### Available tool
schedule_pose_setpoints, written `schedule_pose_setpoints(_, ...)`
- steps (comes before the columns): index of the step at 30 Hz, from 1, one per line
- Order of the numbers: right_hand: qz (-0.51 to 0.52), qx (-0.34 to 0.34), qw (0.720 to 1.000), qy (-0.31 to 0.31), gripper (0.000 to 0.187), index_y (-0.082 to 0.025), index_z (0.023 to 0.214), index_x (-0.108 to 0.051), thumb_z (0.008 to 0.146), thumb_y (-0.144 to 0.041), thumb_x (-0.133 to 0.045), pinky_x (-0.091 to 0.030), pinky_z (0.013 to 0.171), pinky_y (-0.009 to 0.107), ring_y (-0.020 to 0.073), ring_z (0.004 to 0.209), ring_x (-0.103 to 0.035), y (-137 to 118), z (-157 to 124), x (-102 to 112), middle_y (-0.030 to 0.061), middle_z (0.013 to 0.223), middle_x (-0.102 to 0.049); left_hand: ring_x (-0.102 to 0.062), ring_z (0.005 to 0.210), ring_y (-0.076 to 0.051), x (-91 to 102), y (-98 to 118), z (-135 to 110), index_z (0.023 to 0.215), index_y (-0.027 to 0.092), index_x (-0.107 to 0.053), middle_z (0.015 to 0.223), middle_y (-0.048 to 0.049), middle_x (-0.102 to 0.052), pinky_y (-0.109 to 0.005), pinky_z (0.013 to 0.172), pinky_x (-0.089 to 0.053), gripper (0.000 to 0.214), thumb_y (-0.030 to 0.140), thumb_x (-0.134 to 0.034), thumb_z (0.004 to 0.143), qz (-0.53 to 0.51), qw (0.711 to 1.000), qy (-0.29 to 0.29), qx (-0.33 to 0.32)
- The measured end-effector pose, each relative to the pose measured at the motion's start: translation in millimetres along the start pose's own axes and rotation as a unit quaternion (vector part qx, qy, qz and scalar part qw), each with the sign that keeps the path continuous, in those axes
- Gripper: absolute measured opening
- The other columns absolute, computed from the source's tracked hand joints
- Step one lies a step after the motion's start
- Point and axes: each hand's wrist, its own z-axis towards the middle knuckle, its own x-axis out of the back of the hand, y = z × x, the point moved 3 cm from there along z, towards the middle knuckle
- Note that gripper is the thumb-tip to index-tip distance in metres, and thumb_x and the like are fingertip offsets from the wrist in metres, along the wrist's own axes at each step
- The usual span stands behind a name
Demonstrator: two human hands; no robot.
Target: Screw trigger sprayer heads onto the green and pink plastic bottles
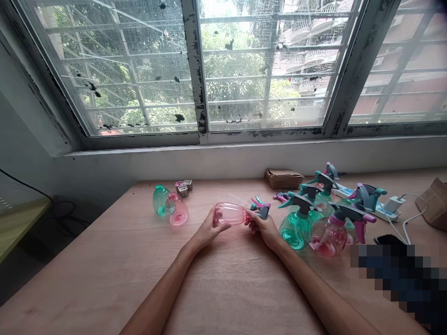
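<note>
A pink clear spray bottle (231,214) lies on its side at the middle of the wooden table (223,288). My left hand (209,228) is wrapped round its base end. My right hand (263,226) grips the neck end and the grey and pink trigger head (261,208) fitted there. Both hands rest low over the tabletop.
Several finished green and pink spray bottles (316,218) stand at the right. A green bottle (159,200) and a pink bottle (176,210) without heads lie at the left. A power strip (366,197), a charger, a phone (388,239) and cardboard boxes sit by the window wall.
</note>
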Motion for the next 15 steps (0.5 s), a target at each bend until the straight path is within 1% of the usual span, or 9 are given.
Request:
schedule_pose_setpoints(2, 0.002, 0.003, 1.0, 0.002, 0.042, -0.019, 0.075, -0.065, 0.075, -0.058, -0.079, -0.041, 0.043, 0.024, 0.0126, 0.047, -0.057, 0.0, -0.1, 0.2, 0.0033, 0.067, -0.073, -0.045, 0.138, -0.033, 0.2, -0.6, -1.2, 0.156, 0.028, -0.025, 0.153, -0.0132, -0.044, -0.05, 0.118, -0.03, 0.093, 0.041, -0.078, 0.081, -0.002, 1.0, 0.003, -0.003)
schedule_pose_setpoints(4, 0.004, 0.006, 1.0, 0.003, 0.041, -0.019, 0.074, -0.064, 0.076, -0.057, -0.079, -0.041, 0.044, 0.024, 0.0125, 0.047, -0.057, -0.3, -0.1, 0.2, 0.0032, 0.068, -0.073, -0.042, 0.141, -0.033, 0.7, 0.1, -2.0, 0.156, 0.029, -0.023, 0.157, -0.0126, -0.039, -0.05, 0.12, -0.027, 0.099, 0.04, -0.081, 0.077, -0.005, 1.0, 0.006, -0.003)
schedule_pose_setpoints(6, 0.007, 0.006, 1.0, 0.001, 0.04, -0.019, 0.074, -0.064, 0.076, -0.057, -0.078, -0.041, 0.044, 0.024, 0.0125, 0.047, -0.057, -0.7, -0.1, -0.1, 0.0028, 0.067, -0.073, -0.047, 0.137, -0.033, 1.3, 1.4, -1.7, 0.155, 0.028, -0.027, 0.154, -0.0135, -0.043, -0.049, 0.117, -0.032, 0.096, 0.042, -0.082, 0.077, -0.012, 1.0, 0.004, 0.001)
schedule_pose_setpoints(8, 0.009, 0.004, 1.0, -0.002, 0.04, -0.02, 0.076, -0.064, 0.076, -0.056, -0.079, -0.041, 0.044, 0.025, 0.0129, 0.046, -0.057, -1.0, -0.1, -0.5, 0.0027, 0.067, -0.073, -0.053, 0.129, -0.032, 1.8, 2.4, -0.6, 0.151, 0.025, -0.036, 0.145, -0.0142, -0.052, -0.047, 0.112, -0.04, 0.083, 0.046, -0.077, 0.082, -0.019, 1.0, 0.001, 0.005)
schedule_pose_setpoints(10, 0.012, 0.003, 1.0, -0.003, 0.039, -0.02, 0.078, -0.064, 0.075, -0.055, -0.08, -0.041, 0.045, 0.025, 0.0132, 0.046, -0.057, -1.1, -0.1, -0.5, 0.0027, 0.067, -0.073, -0.058, 0.123, -0.031, 2.1, 2.0, 0.5, 0.146, 0.022, -0.043, 0.134, -0.0141, -0.06, -0.046, 0.107, -0.044, 0.073, 0.048, -0.072, 0.085, -0.022, 1.0, -0.001, 0.01)
schedule_pose_setpoints(12, 0.015, 0.004, 1.0, -0.002, 0.038, -0.02, 0.078, -0.065, 0.076, -0.055, -0.08, -0.041, 0.045, 0.025, 0.0131, 0.047, -0.057, -1.0, 0.1, -0.1, 0.0025, 0.067, -0.073, -0.057, 0.122, -0.032, 2.0, -0.3, 1.1, 0.147, 0.022, -0.043, 0.13, -0.0137, -0.062, -0.048, 0.108, -0.043, 0.075, 0.046, -0.075, 0.083, -0.022, 1.0, 0.0, 0.014)
schedule_pose_setpoints(15, 0.019, 0.005, 1.0, 0.002, 0.038, -0.019, 0.078, -0.065, 0.077, -0.055, -0.078, -0.04, 0.045, 0.024, 0.0129, 0.048, -0.057, -0.2, 0.7, 0.8, 0.0022, 0.067, -0.073, -0.054, 0.128, -0.032, 1.6, -3.8, 0.6, 0.153, 0.024, -0.033, 0.138, -0.0136, -0.056, -0.05, 0.112, -0.038, 0.089, 0.041, -0.079, 0.079, -0.027, 1.0, 0.001, 0.008)
